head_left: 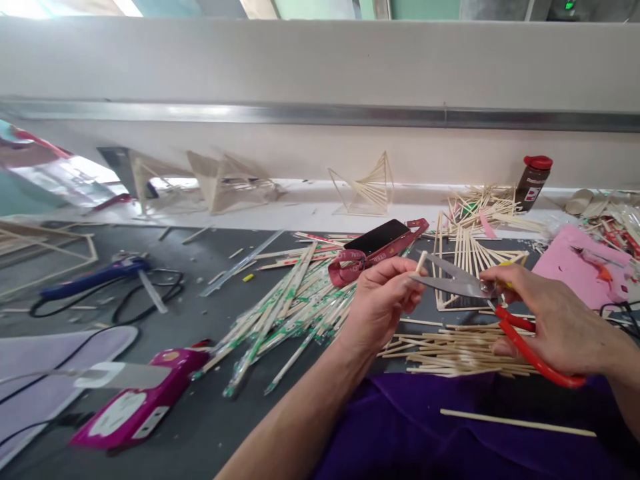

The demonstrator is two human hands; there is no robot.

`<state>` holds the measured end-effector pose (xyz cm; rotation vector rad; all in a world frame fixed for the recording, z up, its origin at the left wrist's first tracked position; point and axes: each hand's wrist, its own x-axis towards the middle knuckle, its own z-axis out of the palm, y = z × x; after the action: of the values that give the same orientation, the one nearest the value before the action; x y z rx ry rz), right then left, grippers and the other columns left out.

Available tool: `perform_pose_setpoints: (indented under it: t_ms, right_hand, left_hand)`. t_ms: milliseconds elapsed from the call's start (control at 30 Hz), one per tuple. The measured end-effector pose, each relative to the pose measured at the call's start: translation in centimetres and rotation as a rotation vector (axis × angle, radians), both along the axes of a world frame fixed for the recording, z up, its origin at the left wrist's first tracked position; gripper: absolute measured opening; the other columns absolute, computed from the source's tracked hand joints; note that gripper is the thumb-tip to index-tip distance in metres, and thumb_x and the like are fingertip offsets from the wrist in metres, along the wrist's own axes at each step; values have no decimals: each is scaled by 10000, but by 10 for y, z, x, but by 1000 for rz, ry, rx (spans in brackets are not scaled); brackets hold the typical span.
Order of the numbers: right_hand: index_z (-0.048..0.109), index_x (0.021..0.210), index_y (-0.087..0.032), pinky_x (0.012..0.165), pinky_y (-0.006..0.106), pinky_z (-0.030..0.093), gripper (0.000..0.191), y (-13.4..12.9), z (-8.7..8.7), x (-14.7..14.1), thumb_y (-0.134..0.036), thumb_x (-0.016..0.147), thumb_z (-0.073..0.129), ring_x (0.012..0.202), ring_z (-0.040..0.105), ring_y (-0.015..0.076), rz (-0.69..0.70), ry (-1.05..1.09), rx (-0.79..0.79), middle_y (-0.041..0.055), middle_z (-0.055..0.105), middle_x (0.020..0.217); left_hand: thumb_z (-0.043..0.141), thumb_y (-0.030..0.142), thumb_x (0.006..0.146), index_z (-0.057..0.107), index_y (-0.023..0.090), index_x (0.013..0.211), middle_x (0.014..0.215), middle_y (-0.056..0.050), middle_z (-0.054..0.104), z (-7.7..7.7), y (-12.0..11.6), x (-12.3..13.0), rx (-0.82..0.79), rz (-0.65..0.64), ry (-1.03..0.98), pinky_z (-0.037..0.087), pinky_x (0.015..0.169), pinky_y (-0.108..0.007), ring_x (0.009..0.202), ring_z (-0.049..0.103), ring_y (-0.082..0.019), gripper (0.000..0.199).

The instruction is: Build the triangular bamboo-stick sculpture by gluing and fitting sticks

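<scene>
One stick [421, 262] is pinched by the left hand [380, 297] toward the worktop [195, 423]'s near edge; the right hand [557, 320] grips scissors [483, 288] that, slipping, could nick the left.

Desk [200, 427]: dark grey, flecked with small scraps;
Desk's left: blue glue gun [95, 279]; magenta power strip [175, 383]; lilac sheet [30, 373];
Desk's middle: loose heap of wrapped chopsticks [280, 313];
Desk's right: pile of bare sticks [460, 350]; stick frame [470, 250] behind it; pink sheet [565, 260]
</scene>
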<state>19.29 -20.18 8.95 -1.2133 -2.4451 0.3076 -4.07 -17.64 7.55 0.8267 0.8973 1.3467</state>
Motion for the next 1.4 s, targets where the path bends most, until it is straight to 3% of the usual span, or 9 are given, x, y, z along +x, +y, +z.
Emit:
perform_pose_setpoints:
  t_ms: [367,700,1000,1100,1400]
  right_hand:
    - [414,1272,-198,859,383,518,554,0,-4,-12,-402,808,638,1036,609,222,48,-15,47,88,617,1204]
    - [351,1412,-183,811,437,548,798,-7,-5,-13,-583,783,637,1053,607,288,77,-88,21,170,581,1252]
    - [447,1349,-118,875,441,545,485,-4,-10,-17,-334,916,479,1066,622,269,55,-25,18,166,622,1221]
    - [459,1333,-95,865,456,551,458,-2,-12,-16,-289,918,456,1063,626,277,36,-5,43,173,627,1207]
    - [468,1328,-113,833,444,553,464,0,-17,-17,-238,881,486,1017,638,268,15,10,60,169,646,1144]
  left_hand:
    - [632,65,429,689,187,482,391,20,590,-12,0,8,-40,-104,66,365,339,-162,323,470,-74,144]
    - [632,80,425,655,159,464,396,4,585,-9,-6,8,-76,-105,89,365,346,-166,323,475,-74,91]
    - [680,143,482,621,179,503,395,30,548,-12,-4,15,-55,-124,55,323,315,-175,321,459,-82,72]
    - [730,168,510,642,180,559,437,35,558,-15,-5,16,-7,-108,96,358,347,-183,376,475,-83,102]
    - [837,338,582,648,180,647,481,33,567,-28,-12,11,56,22,201,285,348,-177,370,435,-59,255]
